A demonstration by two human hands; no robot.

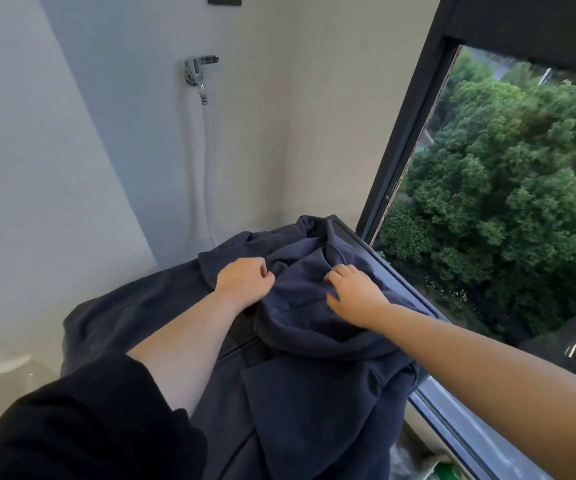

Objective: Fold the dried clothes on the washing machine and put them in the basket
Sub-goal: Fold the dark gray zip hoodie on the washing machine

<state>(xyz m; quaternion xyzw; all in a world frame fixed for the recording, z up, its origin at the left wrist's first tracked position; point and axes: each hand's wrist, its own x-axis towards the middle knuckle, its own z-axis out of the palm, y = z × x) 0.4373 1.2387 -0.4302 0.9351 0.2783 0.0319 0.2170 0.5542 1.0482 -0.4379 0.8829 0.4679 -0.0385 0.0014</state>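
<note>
lying crumpled across the washing machine (352, 233) beside the window (504, 185), a navy garment (314, 341), left hand (245, 282) with fingers curled round a fold of it, right hand (354, 292) on the cloth, fingers bent, cannot tell if it grips

head view, looking down, close over garment (314, 327)

Two hands: left hand (243, 282), right hand (354, 294). One heap of navy clothes (314, 323); behind it one tap (198, 69), one hose (204, 161).
</note>
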